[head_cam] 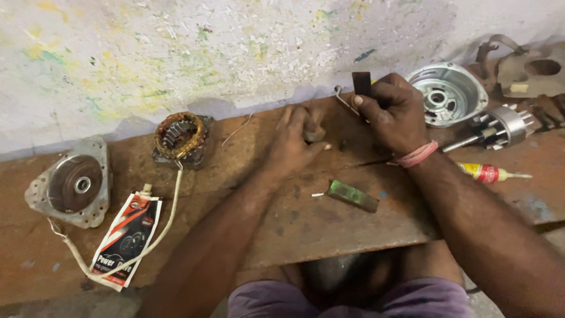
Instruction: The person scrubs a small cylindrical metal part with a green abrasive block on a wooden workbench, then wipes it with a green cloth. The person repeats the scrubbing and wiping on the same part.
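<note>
My right hand (393, 111) grips a small dark flat strip (361, 83) upright above the rusty metal bench (306, 224), with a thin bent wire piece (341, 97) just left of it. My left hand (297, 136) rests on the bench with its fingers closed over a small dark part (314, 136). A short greenish flat bar (353, 195) lies on the bench in front of both hands.
A copper-wound stator (180, 136) with a white cable (165, 227) sits at left, beside a round motor cover (75, 184) and a printed sachet (126, 237). At right are a silver end housing (448, 94), a rotor with shaft (499, 128) and a small glue tube (488, 172). A paint-flecked wall (223, 47) stands behind.
</note>
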